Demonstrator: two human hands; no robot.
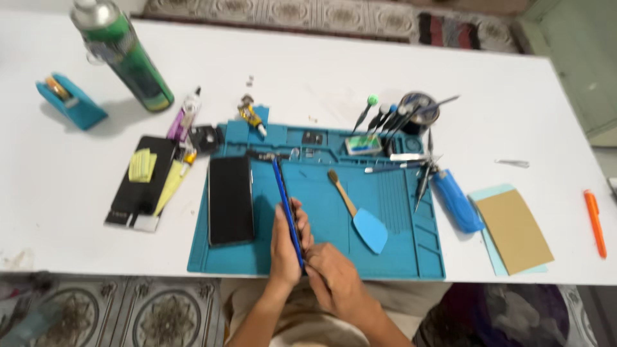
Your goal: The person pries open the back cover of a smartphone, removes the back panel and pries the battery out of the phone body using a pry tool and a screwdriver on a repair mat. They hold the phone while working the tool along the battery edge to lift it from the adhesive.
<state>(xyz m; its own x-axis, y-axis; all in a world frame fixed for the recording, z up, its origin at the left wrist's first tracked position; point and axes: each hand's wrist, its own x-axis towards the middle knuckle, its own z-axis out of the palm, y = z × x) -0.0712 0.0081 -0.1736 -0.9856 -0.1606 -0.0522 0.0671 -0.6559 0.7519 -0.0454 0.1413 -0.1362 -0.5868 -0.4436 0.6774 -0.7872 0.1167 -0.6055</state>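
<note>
My left hand (286,244) grips a thin blue phone frame (285,199), held on edge above the blue work mat (398,257). My right hand (334,276) pinches the frame's near lower end, fingers closed against it; whether it holds a small tool I cannot tell. A black phone screen (231,199) lies flat on the mat just left of my left hand. To the right of my hands, a wooden-handled tool with a blue flat head (363,218) rests on the mat.
A green spray can (125,54), blue tape dispenser (69,101), black pad with yellow pieces (144,180), glue tubes (186,112), holder of screwdrivers (414,112), blue bottle (456,200), brown card (514,230), tweezers (513,163) and an orange pen (595,222) lie on the white table (64,205).
</note>
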